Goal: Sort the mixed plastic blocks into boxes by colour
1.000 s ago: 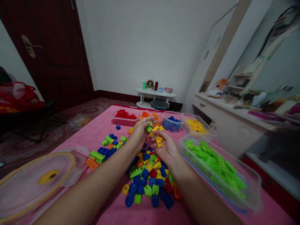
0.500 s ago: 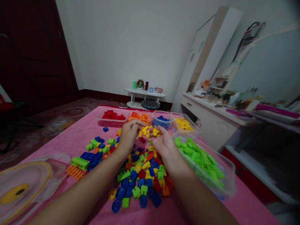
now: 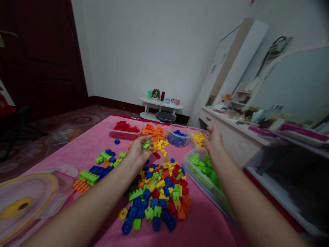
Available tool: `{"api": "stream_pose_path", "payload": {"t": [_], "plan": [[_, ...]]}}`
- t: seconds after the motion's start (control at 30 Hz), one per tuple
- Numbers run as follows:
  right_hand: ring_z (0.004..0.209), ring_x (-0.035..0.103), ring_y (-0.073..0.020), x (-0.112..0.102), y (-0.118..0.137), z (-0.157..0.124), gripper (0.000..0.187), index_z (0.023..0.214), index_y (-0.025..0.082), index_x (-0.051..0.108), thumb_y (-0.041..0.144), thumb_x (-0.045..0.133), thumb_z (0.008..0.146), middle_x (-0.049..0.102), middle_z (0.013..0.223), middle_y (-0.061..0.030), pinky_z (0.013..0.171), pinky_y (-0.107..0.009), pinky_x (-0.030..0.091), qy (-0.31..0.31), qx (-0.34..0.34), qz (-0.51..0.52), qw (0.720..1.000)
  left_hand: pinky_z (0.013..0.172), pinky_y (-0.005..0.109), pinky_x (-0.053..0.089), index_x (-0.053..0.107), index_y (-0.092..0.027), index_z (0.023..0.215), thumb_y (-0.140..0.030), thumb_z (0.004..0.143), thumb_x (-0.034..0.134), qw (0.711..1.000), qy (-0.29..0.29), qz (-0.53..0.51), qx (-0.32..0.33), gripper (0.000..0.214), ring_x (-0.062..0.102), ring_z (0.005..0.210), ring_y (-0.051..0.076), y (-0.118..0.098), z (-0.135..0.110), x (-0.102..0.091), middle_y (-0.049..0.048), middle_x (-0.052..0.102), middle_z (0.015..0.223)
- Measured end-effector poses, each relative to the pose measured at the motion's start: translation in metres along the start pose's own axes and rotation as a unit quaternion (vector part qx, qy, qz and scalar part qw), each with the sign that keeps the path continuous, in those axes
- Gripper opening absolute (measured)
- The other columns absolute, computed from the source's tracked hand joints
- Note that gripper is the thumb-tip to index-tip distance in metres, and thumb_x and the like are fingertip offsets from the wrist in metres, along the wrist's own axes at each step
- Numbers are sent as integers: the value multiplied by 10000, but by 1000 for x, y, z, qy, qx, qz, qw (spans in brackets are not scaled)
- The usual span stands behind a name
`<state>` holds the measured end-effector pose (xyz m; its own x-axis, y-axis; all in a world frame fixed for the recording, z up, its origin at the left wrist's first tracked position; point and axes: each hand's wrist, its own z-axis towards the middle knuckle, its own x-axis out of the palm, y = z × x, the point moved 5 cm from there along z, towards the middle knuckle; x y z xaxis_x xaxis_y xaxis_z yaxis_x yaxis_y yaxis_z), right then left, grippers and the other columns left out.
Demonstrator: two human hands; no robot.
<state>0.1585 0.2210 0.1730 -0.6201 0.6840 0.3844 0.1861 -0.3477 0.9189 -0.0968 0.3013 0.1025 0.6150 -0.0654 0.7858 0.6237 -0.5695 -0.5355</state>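
My left hand [image 3: 139,151] is curled, palm up, around a green brick [image 3: 146,145], above the far edge of a mixed pile of coloured bricks [image 3: 158,192] on the pink cloth [image 3: 102,144]. My right hand [image 3: 213,140] hovers with fingers spread and nothing in it, over the clear box of yellow bricks [image 3: 199,138]. Just below that hand lies the long clear box of green bricks [image 3: 205,171].
Clear boxes of red bricks [image 3: 124,127], orange bricks [image 3: 154,130] and blue bricks [image 3: 178,136] line the cloth's far edge. A round clear lid with a yellow centre [image 3: 23,202] lies at the left. A white dresser [image 3: 231,137] stands at the right.
My right hand has moved from the pile to above the yellow box and opened; the yellow bricks it held are gone from it. My left hand stays put, now holding a green brick.
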Motion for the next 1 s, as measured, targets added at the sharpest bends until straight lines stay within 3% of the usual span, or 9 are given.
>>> {"api": "stream_pose_path", "payload": {"t": [0.1,0.2,0.27,0.47,0.67,0.77,0.83,0.9,1.0], "plan": [[924,599,-151,32,-33,-52,304,788,205,534,470,414,873,589,849,-27,879,-338,463,23,55,38,997,462,190,443,563,-114,811,-221,854,402,1000,1,-18,18,198,558,560,117,1,-5,5,72,576,698],[992,589,-182,67,-75,-107,343,930,169,543,488,436,867,597,960,-83,855,-340,486,52,237,96,965,593,234,491,584,-116,805,-266,871,398,998,33,-7,55,248,588,647,132,2,-10,11,73,602,722],[1000,593,-201,84,-91,-131,360,981,149,520,476,410,880,587,997,-117,809,-350,512,66,306,150,938,682,251,489,609,-118,802,-303,874,409,991,62,37,112,282,603,727,143,1,-14,15,75,630,762],[925,627,-150,92,-104,-135,230,861,179,526,350,381,911,607,960,-88,759,-278,543,86,316,249,912,920,317,414,663,-121,851,-509,831,464,936,175,212,218,436,599,968,202,9,-26,29,96,684,935],[714,622,-110,67,-75,-109,61,769,178,568,135,536,797,627,787,-14,669,-252,546,130,237,179,946,869,309,454,661,-147,902,-491,809,519,922,213,239,216,384,607,975,185,0,-26,30,89,678,1001],[701,620,-108,43,-26,-92,95,827,155,625,139,619,734,658,809,-36,627,-217,514,189,98,38,976,747,262,484,665,-132,876,-410,760,614,910,187,292,228,306,630,831,160,-8,-23,27,85,685,910],[680,622,-123,20,7,-79,138,845,160,645,185,648,710,669,779,-40,614,-231,495,190,-19,-127,973,660,233,481,662,-130,871,-396,745,629,909,167,312,220,296,626,736,140,-10,-21,25,79,682,853],[648,613,-135,-3,26,-66,127,821,168,658,211,639,703,667,727,-36,606,-251,476,157,-95,-316,931,606,221,473,659,-131,863,-389,740,626,909,158,326,205,287,616,687,129,-11,-19,23,78,677,835],[665,609,-161,-22,26,-52,91,742,179,685,238,633,696,674,719,-51,632,-276,448,164,-132,-580,787,583,230,475,660,-130,831,-360,731,623,889,167,392,167,253,608,649,126,-6,-16,21,77,672,802]]}}
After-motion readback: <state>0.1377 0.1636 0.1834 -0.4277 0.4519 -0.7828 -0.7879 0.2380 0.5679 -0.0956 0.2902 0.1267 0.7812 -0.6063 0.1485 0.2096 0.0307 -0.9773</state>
